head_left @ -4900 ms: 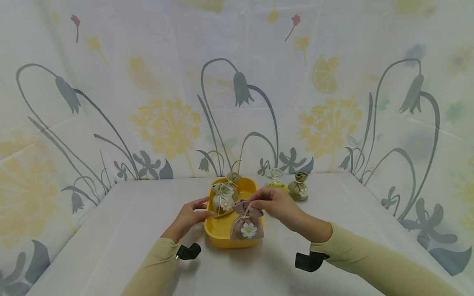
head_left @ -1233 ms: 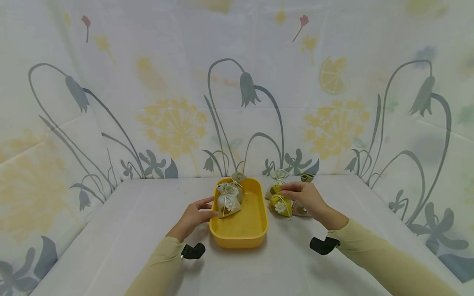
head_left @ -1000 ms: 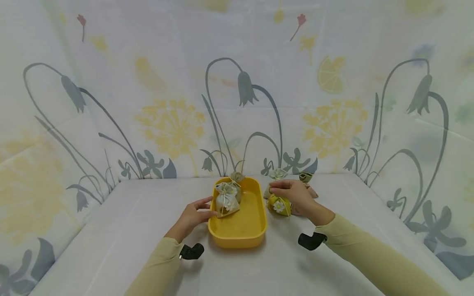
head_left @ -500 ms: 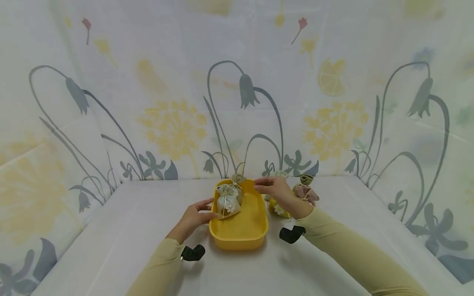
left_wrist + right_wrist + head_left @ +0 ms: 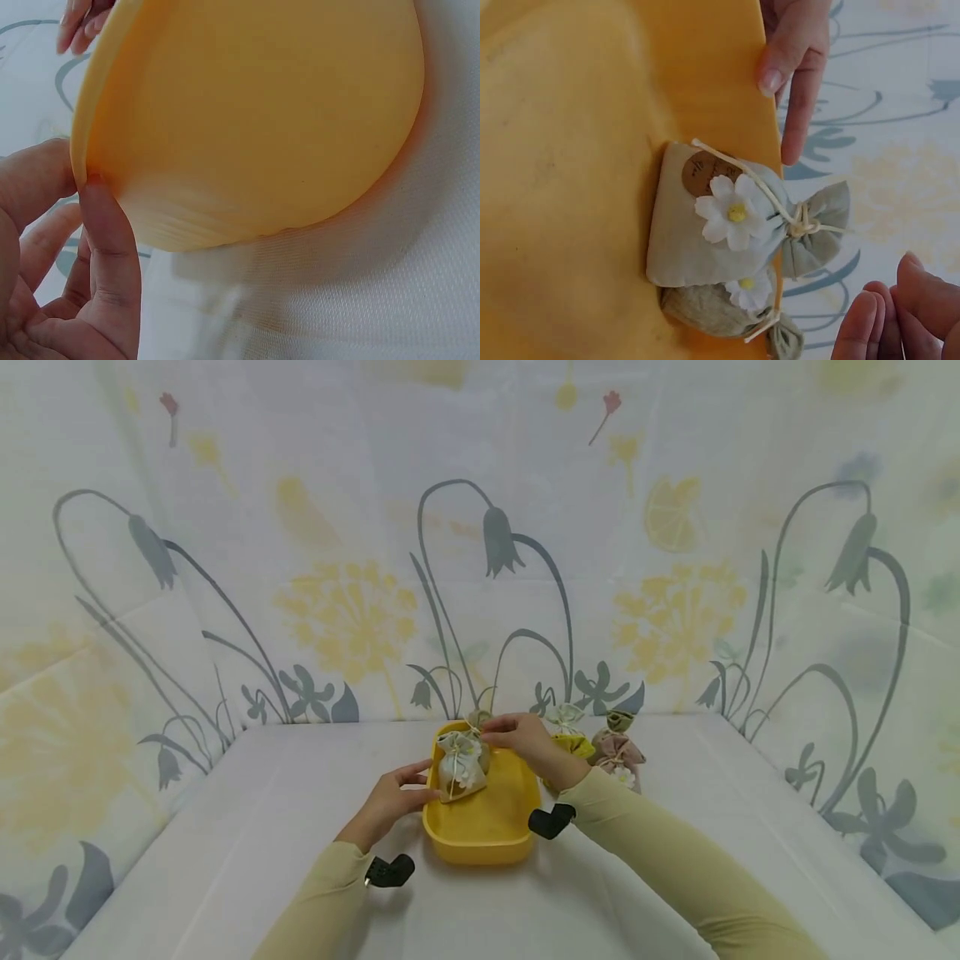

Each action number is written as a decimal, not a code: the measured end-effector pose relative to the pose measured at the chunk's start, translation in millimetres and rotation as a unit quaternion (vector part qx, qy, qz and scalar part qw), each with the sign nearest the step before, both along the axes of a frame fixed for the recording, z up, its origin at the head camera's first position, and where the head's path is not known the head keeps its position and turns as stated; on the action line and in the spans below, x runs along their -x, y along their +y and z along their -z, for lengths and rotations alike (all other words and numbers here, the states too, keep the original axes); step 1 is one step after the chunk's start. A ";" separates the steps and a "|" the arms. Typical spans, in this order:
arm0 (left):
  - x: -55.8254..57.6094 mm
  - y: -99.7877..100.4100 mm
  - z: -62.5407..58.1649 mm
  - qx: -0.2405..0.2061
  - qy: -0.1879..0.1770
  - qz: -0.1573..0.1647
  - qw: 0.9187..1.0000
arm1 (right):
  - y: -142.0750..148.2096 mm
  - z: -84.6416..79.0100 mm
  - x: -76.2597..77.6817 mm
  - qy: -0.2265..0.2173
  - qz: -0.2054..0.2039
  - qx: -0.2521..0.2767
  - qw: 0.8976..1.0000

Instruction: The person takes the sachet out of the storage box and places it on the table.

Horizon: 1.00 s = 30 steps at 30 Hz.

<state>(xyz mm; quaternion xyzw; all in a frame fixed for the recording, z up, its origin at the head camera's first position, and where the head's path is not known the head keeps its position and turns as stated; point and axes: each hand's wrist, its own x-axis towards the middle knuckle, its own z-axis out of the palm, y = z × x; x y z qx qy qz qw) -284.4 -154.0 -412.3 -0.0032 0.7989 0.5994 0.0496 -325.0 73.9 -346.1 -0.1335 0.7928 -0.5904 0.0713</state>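
My left hand (image 5: 390,802) pinches the left rim of a yellow plastic tub (image 5: 483,853), thumb inside the wall and fingers outside. In the tub's left side stand two drawstring sachets: a pale green one (image 5: 705,259) with a white flower and round brown label, and an olive one (image 5: 705,309) behind it. My right hand (image 5: 528,745) hovers over the tub beside the sachets' tied necks. In the right wrist view, its bent fingers (image 5: 859,326) and thumb stand apart from both necks and hold nothing.
Right of the tub several more sachets stand close together: a pale one (image 5: 564,717), a yellow one (image 5: 573,746), an olive one (image 5: 619,721) and a pink one (image 5: 617,750). A flower-printed cloth (image 5: 360,527) rises behind the white table (image 5: 285,835).
The pink sachet, held above the tub earliest, now stands on the table at the right. My right hand has let go of the yellow sachet and moved left over the tub.
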 end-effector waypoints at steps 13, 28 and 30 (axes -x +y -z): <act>-0.7 -0.5 0.8 0.000 -0.009 -0.008 1.000 | -18.5 17.5 23.2 -0.023 0.026 -0.002 0.999; -0.5 0.4 -0.5 -0.005 -0.007 -0.009 1.000 | -33.1 22.0 28.8 -0.029 0.018 -0.033 0.999; -0.8 0.3 -0.4 -0.003 -0.008 -0.008 1.000 | -33.7 22.1 28.7 -0.032 0.020 -0.039 0.999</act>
